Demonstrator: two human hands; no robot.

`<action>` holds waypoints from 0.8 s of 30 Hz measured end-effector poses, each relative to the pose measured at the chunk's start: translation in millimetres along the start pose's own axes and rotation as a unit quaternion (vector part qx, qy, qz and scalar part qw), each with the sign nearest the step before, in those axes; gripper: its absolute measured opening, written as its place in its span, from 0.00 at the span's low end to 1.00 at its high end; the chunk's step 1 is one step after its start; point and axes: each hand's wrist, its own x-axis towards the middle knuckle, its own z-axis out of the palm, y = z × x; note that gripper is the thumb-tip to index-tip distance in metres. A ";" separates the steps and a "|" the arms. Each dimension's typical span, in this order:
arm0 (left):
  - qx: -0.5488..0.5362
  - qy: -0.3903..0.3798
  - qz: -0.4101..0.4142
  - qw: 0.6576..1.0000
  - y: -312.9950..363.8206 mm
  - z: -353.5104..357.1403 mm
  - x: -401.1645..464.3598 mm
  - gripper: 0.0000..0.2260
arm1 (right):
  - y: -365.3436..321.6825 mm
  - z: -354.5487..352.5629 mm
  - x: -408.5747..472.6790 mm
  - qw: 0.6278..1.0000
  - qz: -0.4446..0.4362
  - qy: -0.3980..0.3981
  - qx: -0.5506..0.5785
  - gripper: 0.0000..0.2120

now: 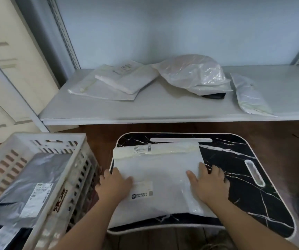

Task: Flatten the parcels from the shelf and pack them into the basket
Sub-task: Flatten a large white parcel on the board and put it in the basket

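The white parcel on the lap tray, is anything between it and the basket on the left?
Nothing visible does. The white parcel lies flat under both hands, left hand and right hand. The basket stands right beside the lap tray, open-topped, grey parcels inside.

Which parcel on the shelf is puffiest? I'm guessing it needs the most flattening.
The crinkly clear plastic parcel in the middle of the shelf; it bulges high, while the others lie much flatter.

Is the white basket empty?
No, the white basket already has a grey parcel with a label lying inside it.
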 end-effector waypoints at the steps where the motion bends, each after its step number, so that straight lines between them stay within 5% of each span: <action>1: 0.010 0.025 0.033 0.999 4.6 2.0 2.4 0.32 | -3.7 1.0 4.8 1.000 -0.022 0.018 -0.006 0.33; 5: 0.038 0.047 0.151 0.987 24.0 20.3 16.2 0.29 | -33.9 16.2 22.0 0.983 -0.155 0.101 -0.013 0.39; 9: 0.037 0.056 0.207 0.976 30.3 45.2 21.8 0.40 | -57.5 47.9 26.8 0.953 -0.287 0.085 -0.047 0.35; 24: 0.086 0.123 0.239 0.959 22.9 86.7 36.3 0.29 | -49.5 82.0 37.9 0.950 -0.293 0.064 -0.090 0.40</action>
